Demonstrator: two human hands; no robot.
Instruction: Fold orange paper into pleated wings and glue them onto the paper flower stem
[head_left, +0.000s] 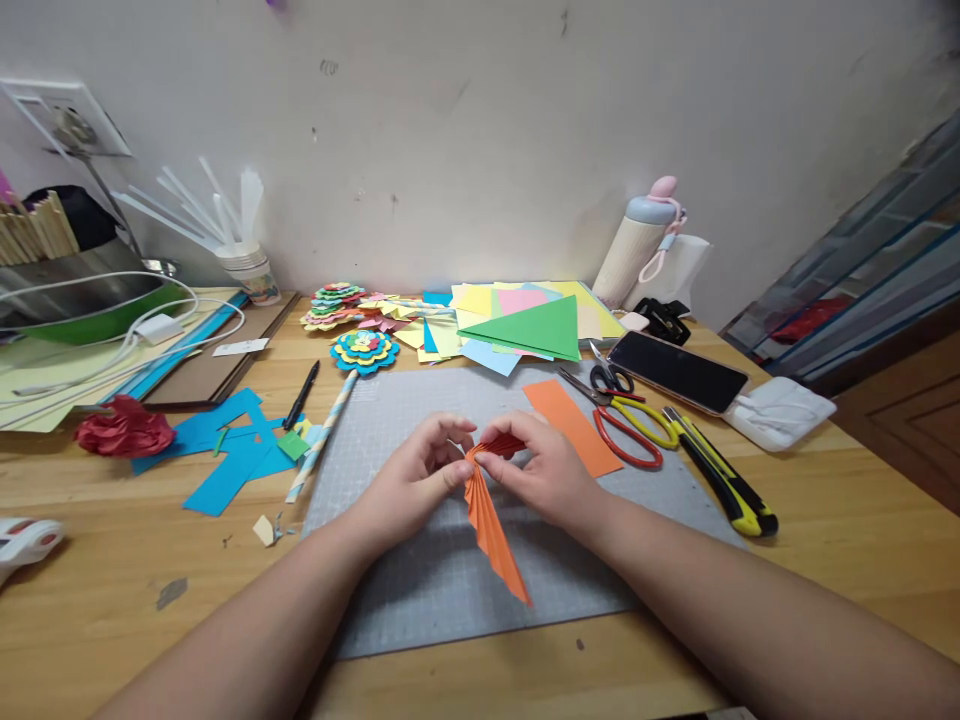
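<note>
A pleated strip of orange paper (491, 525) is pinched at its middle above the grey cutting mat (420, 600). Its lower half fans out toward me, and the upper part is partly covered by my right fingers. My left hand (420, 475) grips the paper's left side between thumb and fingers. On the other side, my right hand (544, 470) holds it with thumb and curled fingers, close to the left fingertips. Behind my right hand a flat orange paper rectangle (577, 430) lies on the mat.
Scissors (630, 440) and a yellow-black utility knife (720, 475) lie to the right, near a phone (675, 372). Coloured paper sheets (525, 325) and layered paper flowers (365, 352) sit at the back. Blue paper scraps (232, 465) and a striped straw (322, 437) are left.
</note>
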